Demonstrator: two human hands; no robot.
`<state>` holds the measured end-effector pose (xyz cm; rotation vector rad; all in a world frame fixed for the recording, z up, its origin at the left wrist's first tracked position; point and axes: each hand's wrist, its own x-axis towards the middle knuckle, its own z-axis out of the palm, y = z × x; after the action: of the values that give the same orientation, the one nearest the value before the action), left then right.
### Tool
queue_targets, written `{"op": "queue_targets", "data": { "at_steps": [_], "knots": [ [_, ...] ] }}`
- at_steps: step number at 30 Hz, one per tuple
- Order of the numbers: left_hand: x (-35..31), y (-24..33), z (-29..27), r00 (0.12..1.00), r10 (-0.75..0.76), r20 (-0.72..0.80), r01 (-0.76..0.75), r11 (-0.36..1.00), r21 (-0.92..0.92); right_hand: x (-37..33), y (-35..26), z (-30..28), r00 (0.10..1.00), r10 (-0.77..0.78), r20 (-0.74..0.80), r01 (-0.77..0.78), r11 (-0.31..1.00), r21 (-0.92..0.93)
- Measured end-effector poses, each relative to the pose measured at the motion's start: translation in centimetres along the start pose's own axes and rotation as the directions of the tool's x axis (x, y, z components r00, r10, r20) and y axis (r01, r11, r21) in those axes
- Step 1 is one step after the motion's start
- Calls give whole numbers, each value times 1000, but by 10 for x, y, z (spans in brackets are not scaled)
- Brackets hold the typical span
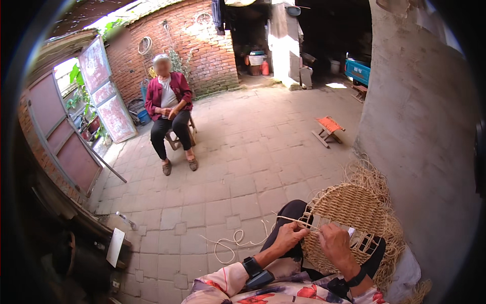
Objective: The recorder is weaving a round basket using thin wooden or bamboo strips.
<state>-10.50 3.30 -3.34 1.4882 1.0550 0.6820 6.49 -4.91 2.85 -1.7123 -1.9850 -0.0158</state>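
A round piece woven from tan straw cord (349,202) lies across my lap, with an open gap in its weave between a finished upper part and the lower part. My left hand (288,238) is closed, thumb and finger pinching a pale cord (291,219) at the left edge of that gap. Close by on the right, my right hand (335,244) bends its fingers down at the gap, closed on the same cord. The cord's loose tail (228,247) curls over the floor to the left. A small white piece (351,231) shows beside my right hand.
A heap of loose cord (372,175) lies by the grey wall (420,126) at right. Across the paved yard (238,147) a person in a dark red jacket (169,96) sits on a stool. A folding stool with an orange seat (330,126) stands mid-right.
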Motion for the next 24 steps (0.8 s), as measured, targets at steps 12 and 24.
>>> {"op": "queue_targets", "data": {
  "at_steps": [12,24],
  "knots": [
    [-7,8,-22,959,-73,275,170,921,-350,13,-6,38,995,57,-78,-54,998,32],
    [12,6,-26,903,-87,421,220,935,-277,22,-12,38,975,207,81,-212,975,67]
  ]
}}
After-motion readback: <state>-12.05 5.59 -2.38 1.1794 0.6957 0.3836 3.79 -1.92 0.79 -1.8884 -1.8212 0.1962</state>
